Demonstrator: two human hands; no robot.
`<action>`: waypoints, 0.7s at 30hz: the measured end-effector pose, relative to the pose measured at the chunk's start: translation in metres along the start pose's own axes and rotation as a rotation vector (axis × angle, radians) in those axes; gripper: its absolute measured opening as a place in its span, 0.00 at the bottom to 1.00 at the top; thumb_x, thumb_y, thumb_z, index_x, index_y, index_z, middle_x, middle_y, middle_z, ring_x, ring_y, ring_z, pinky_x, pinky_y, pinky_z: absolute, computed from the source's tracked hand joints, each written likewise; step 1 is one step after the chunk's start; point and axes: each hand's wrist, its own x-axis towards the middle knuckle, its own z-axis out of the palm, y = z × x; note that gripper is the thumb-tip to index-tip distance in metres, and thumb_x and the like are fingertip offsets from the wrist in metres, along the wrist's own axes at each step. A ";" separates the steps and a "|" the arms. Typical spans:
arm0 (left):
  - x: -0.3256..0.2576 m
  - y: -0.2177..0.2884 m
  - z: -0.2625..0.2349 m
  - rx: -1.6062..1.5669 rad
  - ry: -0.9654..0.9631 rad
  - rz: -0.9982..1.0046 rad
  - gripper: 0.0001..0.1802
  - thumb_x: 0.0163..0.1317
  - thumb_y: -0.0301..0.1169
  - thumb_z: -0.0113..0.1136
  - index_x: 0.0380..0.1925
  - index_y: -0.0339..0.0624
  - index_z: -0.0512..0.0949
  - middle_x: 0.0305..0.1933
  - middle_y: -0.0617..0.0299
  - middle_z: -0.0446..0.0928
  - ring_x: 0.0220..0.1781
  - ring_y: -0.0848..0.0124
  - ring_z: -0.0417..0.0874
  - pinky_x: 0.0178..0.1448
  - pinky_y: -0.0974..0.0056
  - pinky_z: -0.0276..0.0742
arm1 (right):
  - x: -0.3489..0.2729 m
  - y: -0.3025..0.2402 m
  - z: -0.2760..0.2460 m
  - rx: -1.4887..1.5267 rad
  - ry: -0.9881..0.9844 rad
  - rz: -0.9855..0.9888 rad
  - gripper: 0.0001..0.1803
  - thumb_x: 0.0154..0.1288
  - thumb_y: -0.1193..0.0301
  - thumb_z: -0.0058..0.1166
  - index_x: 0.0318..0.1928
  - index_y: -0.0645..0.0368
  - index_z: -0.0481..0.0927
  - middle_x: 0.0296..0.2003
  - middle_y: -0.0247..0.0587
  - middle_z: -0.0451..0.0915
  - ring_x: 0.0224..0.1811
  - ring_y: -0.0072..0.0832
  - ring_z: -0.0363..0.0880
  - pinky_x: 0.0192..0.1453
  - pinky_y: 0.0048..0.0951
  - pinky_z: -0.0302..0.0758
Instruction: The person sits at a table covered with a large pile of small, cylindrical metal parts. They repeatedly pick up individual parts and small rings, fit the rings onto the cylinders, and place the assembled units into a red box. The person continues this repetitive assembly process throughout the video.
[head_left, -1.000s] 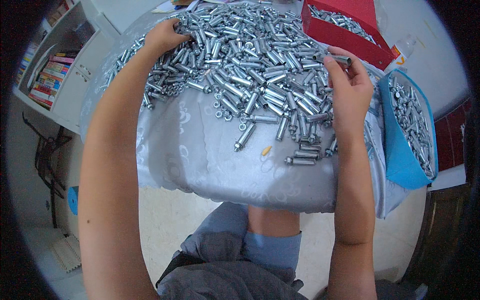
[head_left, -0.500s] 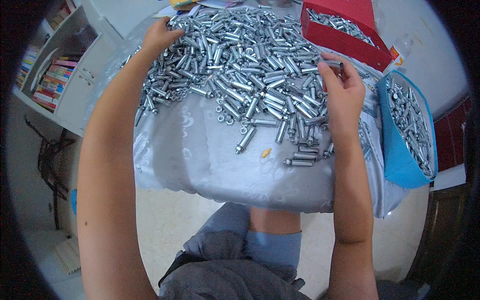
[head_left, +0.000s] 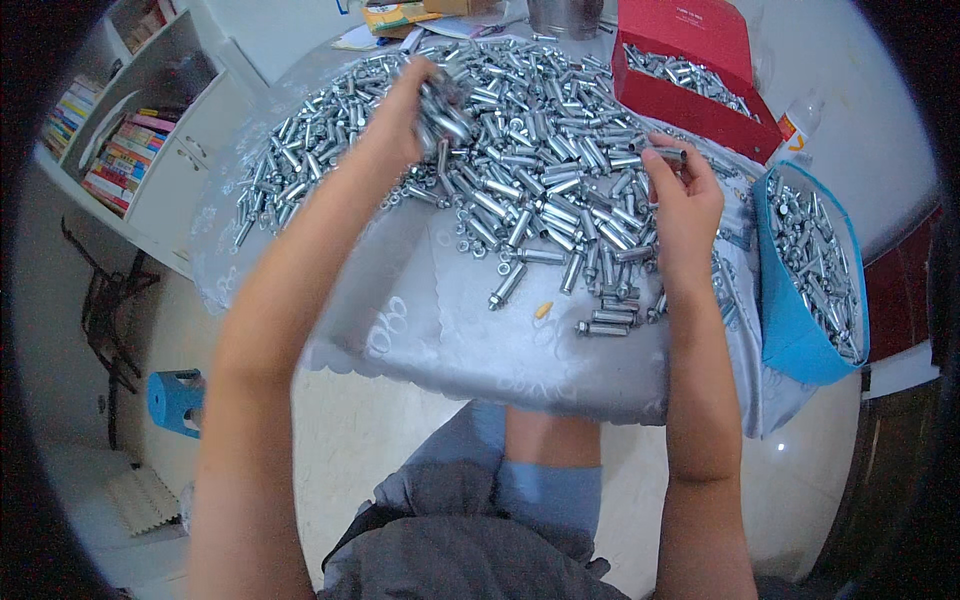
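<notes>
A big heap of shiny metal expansion bolts (head_left: 560, 180) with sleeves and nuts is spread over the table. Over the heap's left half, my left hand (head_left: 400, 120) is curled around a handful of bolts (head_left: 442, 112); hand and bolts are smeared by motion, and the fingertips are hidden behind the metal. At the heap's right side, my right hand (head_left: 688, 205) pinches a metal sleeve (head_left: 668, 154) between thumb and fingers, its open end facing left. Loose nuts (head_left: 478, 248) lie along the heap's near edge.
A red box (head_left: 700, 105) of bolts stands at the far right, with a blue fabric bin (head_left: 815, 345) of bolts nearer. A clear bottle (head_left: 800, 120) is beside them. Packets (head_left: 400, 15) and a metal pot (head_left: 565, 18) sit at the back. A silvery cloth (head_left: 480, 350) covers the table.
My left hand has come from the heap's far left edge rightward and nearer, with bolts now in it. My right hand keeps its sleeve in nearly the same place. The view has shifted slightly.
</notes>
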 end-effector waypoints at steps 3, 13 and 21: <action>-0.047 -0.035 0.025 -0.294 -0.025 -0.089 0.17 0.55 0.44 0.48 0.29 0.40 0.70 0.23 0.57 0.71 0.27 0.62 0.76 0.29 0.59 0.76 | -0.003 -0.004 0.004 -0.004 0.016 0.041 0.09 0.54 0.76 0.54 0.38 0.61 0.77 0.22 0.25 0.70 0.21 0.09 0.61 0.23 0.12 0.56; -0.042 -0.054 0.030 -0.871 -0.125 -0.142 0.10 0.47 0.33 0.54 0.23 0.36 0.71 0.20 0.59 0.69 0.24 0.70 0.68 0.32 0.63 0.71 | -0.004 0.000 0.006 -0.036 0.013 0.022 0.09 0.55 0.75 0.54 0.38 0.63 0.77 0.23 0.25 0.70 0.22 0.09 0.60 0.23 0.12 0.54; -0.044 -0.058 0.036 -0.820 -0.167 -0.174 0.10 0.45 0.30 0.55 0.26 0.36 0.70 0.26 0.58 0.68 0.29 0.68 0.68 0.35 0.63 0.72 | -0.003 0.001 0.005 -0.027 0.030 0.043 0.09 0.54 0.74 0.55 0.38 0.61 0.77 0.22 0.25 0.70 0.20 0.10 0.61 0.21 0.13 0.55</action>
